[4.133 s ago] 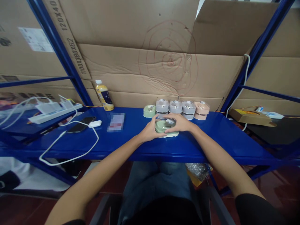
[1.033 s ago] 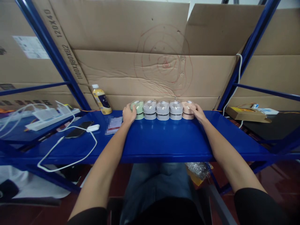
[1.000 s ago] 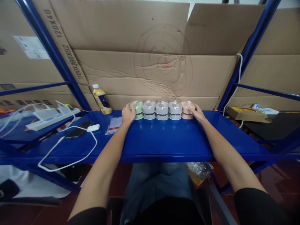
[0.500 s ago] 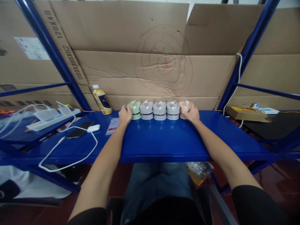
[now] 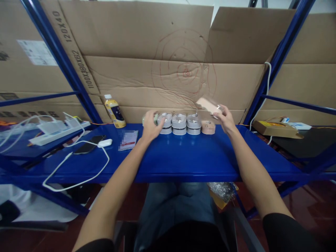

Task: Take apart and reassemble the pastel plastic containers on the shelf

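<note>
A short row of stacked small plastic boxes with clear lids stands at the back of the blue table. My right hand holds a peach box in the air, tilted, its clear lid facing up and right. Below it, another peach box rests at the row's right end. At the left end, my left hand is wrapped over a green box, which it mostly hides. Between them stand three grey stacks, the left one, the middle one and the right one.
Left of the row are a yellow drink bottle and a flat printed card or booklet. Further left lie a phone, white cables and a power strip. An open cardboard box sits at right. Cardboard walls the back.
My right hand has lifted the upper peach box off the lower one and tilted it. My left hand has moved from the green stack's left side to over its front.
</note>
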